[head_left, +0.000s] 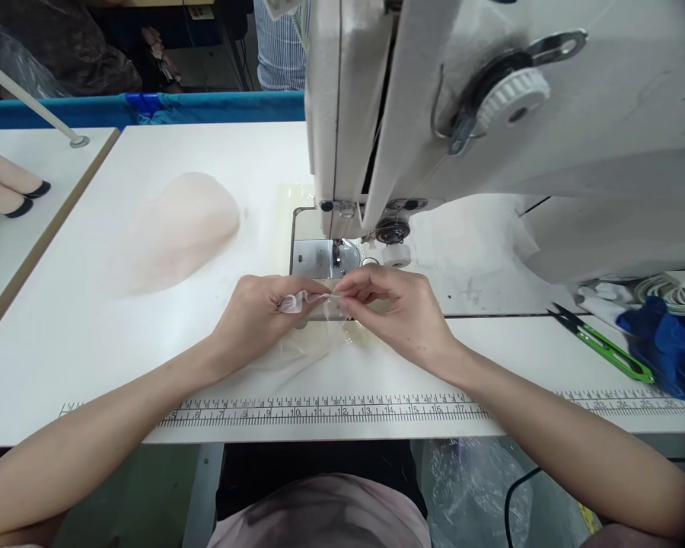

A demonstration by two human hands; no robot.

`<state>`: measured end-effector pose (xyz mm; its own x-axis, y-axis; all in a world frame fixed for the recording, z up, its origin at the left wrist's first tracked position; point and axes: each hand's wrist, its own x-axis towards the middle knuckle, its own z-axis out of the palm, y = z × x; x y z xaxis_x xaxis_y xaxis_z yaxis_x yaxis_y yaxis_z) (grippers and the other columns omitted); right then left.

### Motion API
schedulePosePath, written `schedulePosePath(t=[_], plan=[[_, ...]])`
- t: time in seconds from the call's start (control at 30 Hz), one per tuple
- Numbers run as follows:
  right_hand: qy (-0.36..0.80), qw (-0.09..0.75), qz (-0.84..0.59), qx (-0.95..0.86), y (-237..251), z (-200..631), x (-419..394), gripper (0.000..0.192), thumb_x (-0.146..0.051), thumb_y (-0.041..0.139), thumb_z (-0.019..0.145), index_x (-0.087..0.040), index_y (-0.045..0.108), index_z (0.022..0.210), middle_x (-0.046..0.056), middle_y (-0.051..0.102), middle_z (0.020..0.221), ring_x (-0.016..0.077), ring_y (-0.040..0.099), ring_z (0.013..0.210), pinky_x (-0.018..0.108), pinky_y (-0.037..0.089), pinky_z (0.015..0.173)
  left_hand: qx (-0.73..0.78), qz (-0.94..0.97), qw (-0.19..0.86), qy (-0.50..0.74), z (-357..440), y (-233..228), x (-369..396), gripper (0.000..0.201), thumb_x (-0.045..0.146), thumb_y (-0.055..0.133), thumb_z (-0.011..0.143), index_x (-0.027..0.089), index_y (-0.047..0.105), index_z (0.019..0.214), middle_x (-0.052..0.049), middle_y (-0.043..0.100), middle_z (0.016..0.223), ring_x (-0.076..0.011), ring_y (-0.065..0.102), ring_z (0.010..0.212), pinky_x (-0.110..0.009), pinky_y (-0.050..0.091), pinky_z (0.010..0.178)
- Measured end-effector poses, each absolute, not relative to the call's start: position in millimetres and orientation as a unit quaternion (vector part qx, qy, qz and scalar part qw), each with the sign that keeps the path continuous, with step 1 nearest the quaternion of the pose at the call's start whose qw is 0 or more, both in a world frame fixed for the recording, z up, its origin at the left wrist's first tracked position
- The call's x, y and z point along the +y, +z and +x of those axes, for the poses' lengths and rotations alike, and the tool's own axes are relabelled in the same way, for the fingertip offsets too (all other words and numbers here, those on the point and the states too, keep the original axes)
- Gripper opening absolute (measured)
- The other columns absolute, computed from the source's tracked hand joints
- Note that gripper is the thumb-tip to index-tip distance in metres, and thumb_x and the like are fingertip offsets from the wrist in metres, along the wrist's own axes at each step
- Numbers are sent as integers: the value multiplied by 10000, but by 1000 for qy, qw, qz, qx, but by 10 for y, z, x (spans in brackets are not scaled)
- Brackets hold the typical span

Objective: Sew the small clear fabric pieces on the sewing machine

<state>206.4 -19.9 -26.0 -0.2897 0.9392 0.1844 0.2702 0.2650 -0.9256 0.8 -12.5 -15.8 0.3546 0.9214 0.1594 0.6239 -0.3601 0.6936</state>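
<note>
Just in front of the sewing machine's metal needle plate (311, 259), my two hands meet fingertip to fingertip. My left hand (266, 312) is closed on a thin whitish strip of gathered fabric (292, 303), part of which bunches out above the fingers. My right hand (396, 308) pinches the strip's other end at the thumb and forefinger. Some sheer, pale fabric (302, 346) hangs below the fingers onto the table. The presser foot area (338, 255) lies just beyond the hands, partly shadowed by the machine head (354, 114).
Green thread snips (610, 346) lie at the right beside a dark blue cloth (667, 342). A sheer pale fabric piece (188, 221) rests on the left of the white table. A printed ruler (320, 411) runs along the front edge. Two pale rolls (5, 186) are far left.
</note>
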Motion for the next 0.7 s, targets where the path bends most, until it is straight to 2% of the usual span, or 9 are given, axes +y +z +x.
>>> schedulePosePath(t=[0.17,0.4,0.53,0.7], plan=[[392,401,-441,-701,-260,2059,-216,116,-193,656,858,-247,700,950,0,721,859,146,695,758,300,621,705,480,806,171,302,0,-199,-123,126,360,639,887,299,750,882,36,693,592,-126,588,529,-258,453,575],[359,395,-433,-727,-273,2059,-217,171,-138,628,861,-245,686,981,-8,717,856,133,689,758,278,608,704,448,822,152,317,11,-197,-120,112,304,628,903,286,723,846,42,644,545,-123,568,522,-264,408,575],[343,393,-422,-741,-275,2059,-214,177,-125,612,862,-226,682,988,-5,705,843,119,671,733,249,592,670,472,815,142,305,19,-187,-133,141,343,613,905,282,700,813,39,650,566,-123,527,500,-265,368,536],[335,383,-419,-752,-259,2054,-218,215,-97,590,857,-227,675,1005,-15,687,820,110,662,727,228,582,656,447,830,96,318,15,-207,-133,109,274,632,903,249,660,800,49,657,584,-105,526,492,-237,354,492]])
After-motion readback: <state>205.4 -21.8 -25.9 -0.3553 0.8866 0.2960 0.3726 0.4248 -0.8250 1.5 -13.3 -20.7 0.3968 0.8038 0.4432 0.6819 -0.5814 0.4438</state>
